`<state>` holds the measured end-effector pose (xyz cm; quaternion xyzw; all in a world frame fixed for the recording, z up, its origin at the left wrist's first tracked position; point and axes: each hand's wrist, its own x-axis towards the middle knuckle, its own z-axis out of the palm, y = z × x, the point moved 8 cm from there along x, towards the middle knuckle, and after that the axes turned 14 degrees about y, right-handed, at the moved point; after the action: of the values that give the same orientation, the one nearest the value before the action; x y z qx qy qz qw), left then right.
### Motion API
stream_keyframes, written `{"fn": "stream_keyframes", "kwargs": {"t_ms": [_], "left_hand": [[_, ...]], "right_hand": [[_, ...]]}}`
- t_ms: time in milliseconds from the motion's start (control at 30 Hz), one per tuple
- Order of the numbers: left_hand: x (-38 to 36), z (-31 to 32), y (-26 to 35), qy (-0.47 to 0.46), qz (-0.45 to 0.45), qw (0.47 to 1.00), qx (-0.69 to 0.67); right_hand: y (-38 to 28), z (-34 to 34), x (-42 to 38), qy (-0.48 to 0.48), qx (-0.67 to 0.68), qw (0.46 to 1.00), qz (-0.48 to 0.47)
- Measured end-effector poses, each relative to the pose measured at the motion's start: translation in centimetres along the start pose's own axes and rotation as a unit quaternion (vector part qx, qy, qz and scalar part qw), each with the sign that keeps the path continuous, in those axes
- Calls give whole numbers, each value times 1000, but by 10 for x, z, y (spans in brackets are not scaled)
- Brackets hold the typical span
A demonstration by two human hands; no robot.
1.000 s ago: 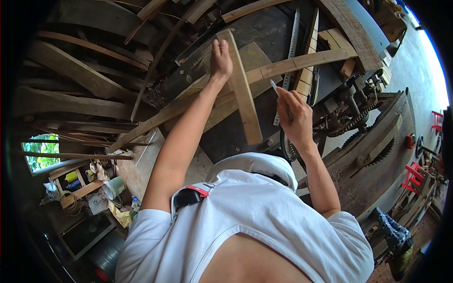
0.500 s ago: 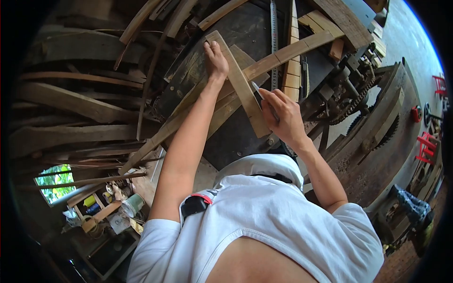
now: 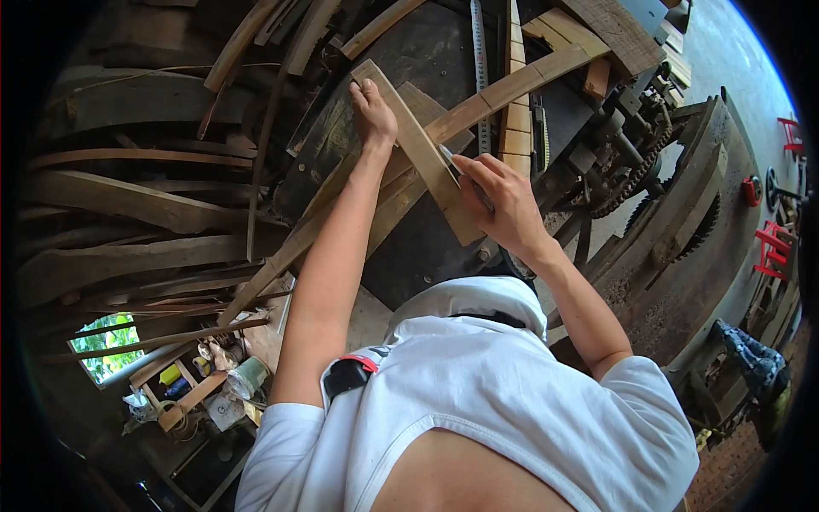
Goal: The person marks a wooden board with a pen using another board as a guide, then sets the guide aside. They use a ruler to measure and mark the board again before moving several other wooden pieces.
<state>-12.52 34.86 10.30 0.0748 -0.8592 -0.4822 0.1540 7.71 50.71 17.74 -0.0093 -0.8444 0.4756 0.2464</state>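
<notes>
My left hand (image 3: 373, 118) grips a flat wooden board (image 3: 415, 143) near its upper end, thumb on top and fingers at its left edge. The board lies slanted across a long wooden strip (image 3: 503, 92) with dark lines marked across it. In my right hand (image 3: 505, 203), closed fingers hold a slim pen (image 3: 450, 157). Its pale tip points up and left, right at the board's right edge where board and strip cross. The hand's lower side rests close to the board's lower end.
A steel ruler (image 3: 479, 51) lies on the dark machine table (image 3: 401, 264), beside another marked strip (image 3: 517, 115). A toothed saw blade (image 3: 704, 230) and a chain (image 3: 636, 192) are on the right. Curved planks (image 3: 136, 196) pile up on the left. Red stools (image 3: 772, 247) stand far right.
The view has shifted slightly, so the workpieces appear further left. My right hand and the pen tip have moved a little upward along the board's edge. My left hand keeps its grip.
</notes>
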Motion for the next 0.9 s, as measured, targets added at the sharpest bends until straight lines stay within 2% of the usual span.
{"fn": "stream_keyframes", "kwargs": {"t_ms": [200, 267, 367, 467, 567, 633, 667, 767, 833, 867, 900], "left_hand": [[1, 2, -3, -3, 3, 1000, 4], [4, 1, -6, 0, 13, 1000, 9], [3, 6, -9, -40, -11, 999, 27], [7, 9, -20, -2, 27, 999, 39], [2, 1, -3, -1, 17, 999, 47], [-4, 2, 4, -59, -31, 997, 37], [-4, 1, 6, -57, -32, 997, 36], [-5, 4, 1, -41, -19, 998, 45], [3, 6, -10, 12, 52, 998, 46], [2, 6, -16, 52, 59, 996, 40], [1, 2, -5, 53, 63, 996, 39]], "right_hand": [[4, 2, 5, -12, 20, 1000, 5], [12, 6, 6, -33, 42, 997, 47], [18, 12, 13, -33, 47, 996, 64], [26, 22, 23, -14, 45, 998, 29], [18, 15, 22, -24, 37, 999, 28], [17, 9, 9, -28, 43, 998, 40], [18, 8, 5, -31, 49, 997, 52], [18, 12, 11, -29, 42, 998, 48], [26, 22, 19, -6, 51, 998, 35], [25, 24, 22, 18, 63, 998, 21], [22, 21, 23, 21, 65, 998, 18]]}}
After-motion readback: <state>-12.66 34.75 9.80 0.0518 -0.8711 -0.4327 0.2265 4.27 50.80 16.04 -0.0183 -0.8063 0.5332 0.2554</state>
